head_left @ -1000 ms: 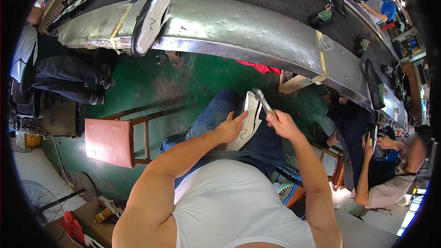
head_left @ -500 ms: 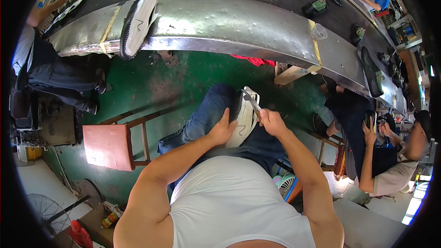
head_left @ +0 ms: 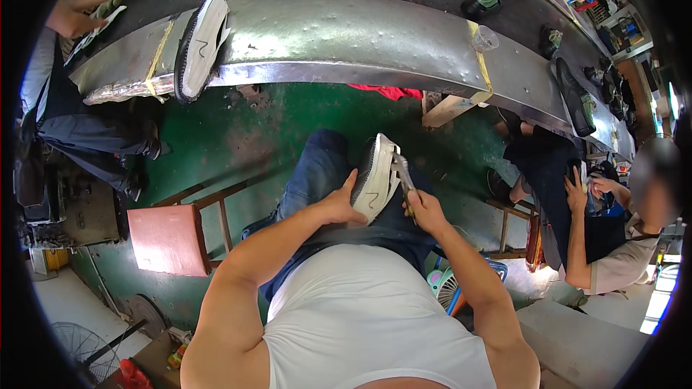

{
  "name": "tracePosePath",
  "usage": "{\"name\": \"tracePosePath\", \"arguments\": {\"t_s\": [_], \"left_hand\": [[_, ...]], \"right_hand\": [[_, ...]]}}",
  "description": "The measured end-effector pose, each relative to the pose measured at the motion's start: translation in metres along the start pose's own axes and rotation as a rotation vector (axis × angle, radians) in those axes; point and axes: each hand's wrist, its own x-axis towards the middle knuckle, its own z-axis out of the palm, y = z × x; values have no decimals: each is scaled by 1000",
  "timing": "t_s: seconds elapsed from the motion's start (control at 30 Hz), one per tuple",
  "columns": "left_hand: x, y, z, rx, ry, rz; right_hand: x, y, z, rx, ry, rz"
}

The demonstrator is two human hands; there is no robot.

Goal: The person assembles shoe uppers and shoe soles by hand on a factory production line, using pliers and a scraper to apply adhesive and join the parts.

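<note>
A shoe [head_left: 376, 179] rests on my lap with its pale underside up, a dark hand-drawn mark on it and a black stitched edge along its left side. My left hand [head_left: 337, 205] grips the near left part of this shoe, thumb along the side. In my right hand [head_left: 425, 211] is a pair of metal lasting pliers [head_left: 401, 167], their jaws at the shoe's right edge near the toe, where a loose pale strip stands up. Whether the jaws pinch that strip is too small to tell.
Ahead runs a long metal-edged bench [head_left: 339, 36], with another upturned shoe [head_left: 200, 50] leaning on its edge. Left of me stands a brown-topped stool [head_left: 168, 239]. Co-workers work at left, right and far right. Dark shoes [head_left: 574, 97] line the bench; a small fan [head_left: 445, 286] is beside my right side.
My right hand has drawn the pliers back from over the shoe's underside to its right edge. The shoe has tilted and shifted slightly left, and my left hand has moved with it.
</note>
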Motion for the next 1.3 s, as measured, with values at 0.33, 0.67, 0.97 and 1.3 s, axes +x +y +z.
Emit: {"name": "tracePosePath", "arguments": {"t_s": [0.33, 0.67, 0.97, 1.3], "left_hand": [[-64, 133, -95, 537, 330, 781], [73, 22, -36, 39, 123, 263], [7, -6, -1, 194, 520, 205], [9, -1, 16, 47, 581, 311]], "right_hand": [[-17, 67, 22, 772, 154, -104], [-38, 27, 10, 144, 263, -133], [-38, -48, -27, -262, -133, -204], [5, -138, -52, -897, -422, -68]]}}
